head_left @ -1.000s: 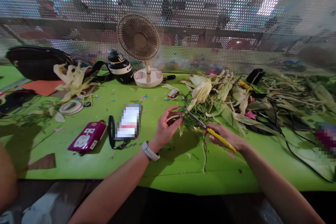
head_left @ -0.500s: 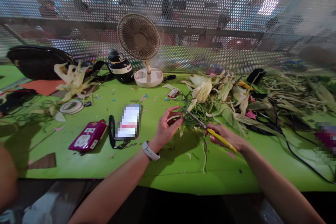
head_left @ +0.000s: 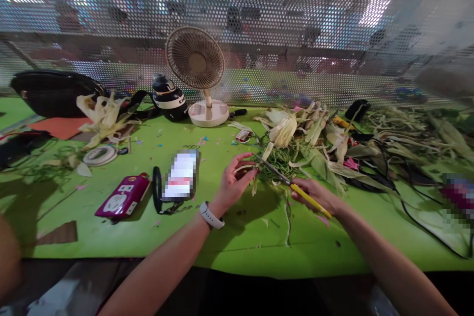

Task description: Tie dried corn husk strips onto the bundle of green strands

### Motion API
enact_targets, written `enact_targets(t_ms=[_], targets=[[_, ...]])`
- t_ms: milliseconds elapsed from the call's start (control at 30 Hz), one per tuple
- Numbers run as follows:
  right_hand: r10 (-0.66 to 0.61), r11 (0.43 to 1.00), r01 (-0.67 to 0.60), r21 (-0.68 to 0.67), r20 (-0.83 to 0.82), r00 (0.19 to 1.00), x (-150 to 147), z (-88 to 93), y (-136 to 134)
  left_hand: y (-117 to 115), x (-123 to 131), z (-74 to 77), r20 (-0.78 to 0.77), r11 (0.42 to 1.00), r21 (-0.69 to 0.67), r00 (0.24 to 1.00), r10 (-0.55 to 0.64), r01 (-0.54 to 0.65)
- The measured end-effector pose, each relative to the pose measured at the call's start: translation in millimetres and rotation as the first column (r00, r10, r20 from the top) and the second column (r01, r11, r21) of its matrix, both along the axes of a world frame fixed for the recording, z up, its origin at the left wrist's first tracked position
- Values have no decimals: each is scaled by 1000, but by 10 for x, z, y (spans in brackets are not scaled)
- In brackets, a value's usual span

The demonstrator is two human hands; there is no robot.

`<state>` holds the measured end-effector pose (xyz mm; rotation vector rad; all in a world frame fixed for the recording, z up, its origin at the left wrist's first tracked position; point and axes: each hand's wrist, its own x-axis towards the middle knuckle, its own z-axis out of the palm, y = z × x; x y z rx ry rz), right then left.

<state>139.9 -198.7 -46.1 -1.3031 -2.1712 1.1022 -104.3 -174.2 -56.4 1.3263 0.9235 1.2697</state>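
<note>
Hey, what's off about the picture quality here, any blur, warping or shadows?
Head view: wide-angle warp bends the green table edge; background behind the perforated screen is hazy; two patches are pixelated; left hand casts a soft shadow; scissors look sharp.

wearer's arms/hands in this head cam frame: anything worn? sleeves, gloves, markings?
Both forearms are bare up to the frame edge: no sleeves, no gloves. The left hand has a smartwatch with a white band and dark face on its wrist. The right hand and its wrist carry nothing visible. No rings or markings can be made out.
</note>
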Motion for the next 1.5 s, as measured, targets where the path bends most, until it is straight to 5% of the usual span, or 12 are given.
enact_targets(t_ms=[267, 467, 600, 733, 867, 1167, 1500], targets=[[-338, 939, 301, -165, -281, 898, -68, -67, 59, 55, -2, -26, 106, 996, -83, 994, -29, 38], [-474, 879, 417, -232, -520, 710, -555, 102, 276, 52, 55, -114, 122, 993, -110, 992, -35, 48], [-366, 929, 329, -168, -534, 762, -821, 109, 466, 54, 68, -130, 132, 995, -92, 991, -19, 31], [-283, 948, 318, -23, -518, 807, -882, 20, 585, 35, 40, -58, 168, 974, -182, 980, -107, 138], [-255, 957, 290, -22, -544, 800, -856, 27, 604, 28, 26, -21, 204, 939, -269, 966, -160, 212], [-241, 956, 295, 2, -571, 785, -832, 25, 585, 16, 35, -56, 4, 985, -89, 988, -151, 151], [-261, 938, 346, -2, -663, 702, -859, 75, 539, 24, 49, -76, 393, 886, -364, 910, -133, 287]])
